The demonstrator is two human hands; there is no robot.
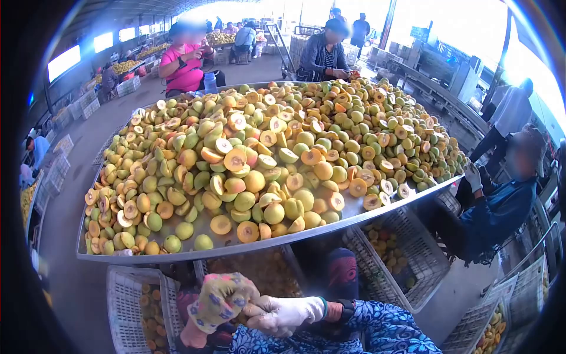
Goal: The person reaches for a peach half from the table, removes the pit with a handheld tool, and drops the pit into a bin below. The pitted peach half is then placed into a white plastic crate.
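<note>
My left hand point(223, 301), in a floral-patterned glove, is closed with its fingers bent inward above my lap. Against it rests my right hand point(282, 314) in a white glove, thumb and fingers pinched together. The two hands meet at the fingertips, and whatever lies between them is hidden. Just beyond them is a metal-edged table point(206, 252) heaped with yellow-green stone fruit point(236, 159), many cut in half with the pit hollow showing. Under the table edge, a crate of fruit point(259, 271) sits partly behind my hands.
White plastic crates hold cut fruit at the left point(127, 307) and right point(421, 259) below the table. One person in pink point(187, 68) and another in a dark jacket point(321, 56) sit across the table. A gloved person point(501, 206) sits at the right end.
</note>
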